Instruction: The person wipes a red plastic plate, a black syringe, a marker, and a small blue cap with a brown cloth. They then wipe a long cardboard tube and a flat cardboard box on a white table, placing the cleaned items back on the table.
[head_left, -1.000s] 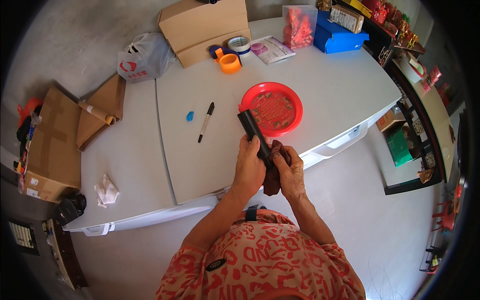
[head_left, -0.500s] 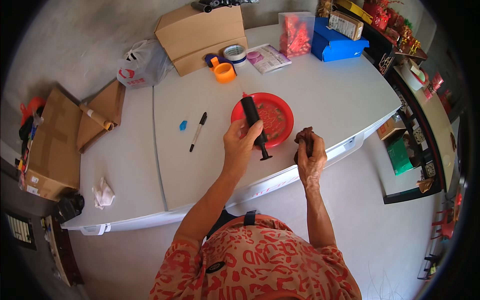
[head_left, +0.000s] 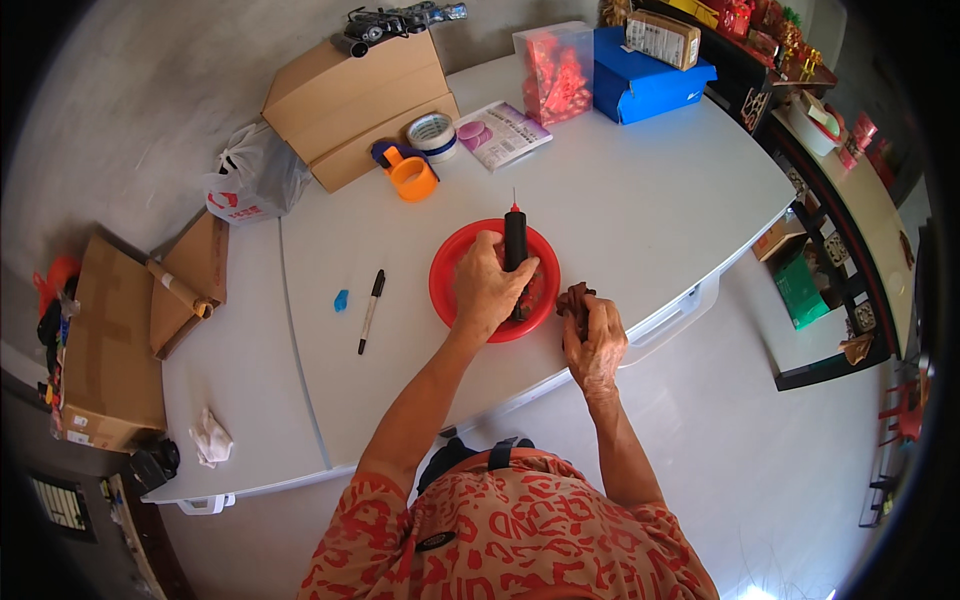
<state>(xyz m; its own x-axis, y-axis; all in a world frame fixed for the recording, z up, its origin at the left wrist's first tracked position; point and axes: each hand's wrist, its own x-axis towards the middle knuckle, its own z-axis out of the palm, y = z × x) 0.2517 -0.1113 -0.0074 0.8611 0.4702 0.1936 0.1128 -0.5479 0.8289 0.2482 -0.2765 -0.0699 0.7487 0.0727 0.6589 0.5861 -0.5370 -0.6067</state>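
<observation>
My left hand is closed around a black hand air pump. A red fitting with a thin needle sticks up at its far end. The pump is over a red round plate, which lies on the grey-white table; the hand hides part of both. To the right of the plate, at the table's near edge, my right hand grips a crumpled, dark brown, soft thing. Its kind does not show, and my fingers cover much of it.
Left of the plate lie a marker pen and a small blue piece. Behind are an orange tape roll, white tape, a booklet, a clear box of red items and a blue box. A white cloth lies far left.
The pump has turned more upright, its needle end pointing away from me, and its handle no longer sticks out over the plate's near rim. The whole view has shifted a little.
</observation>
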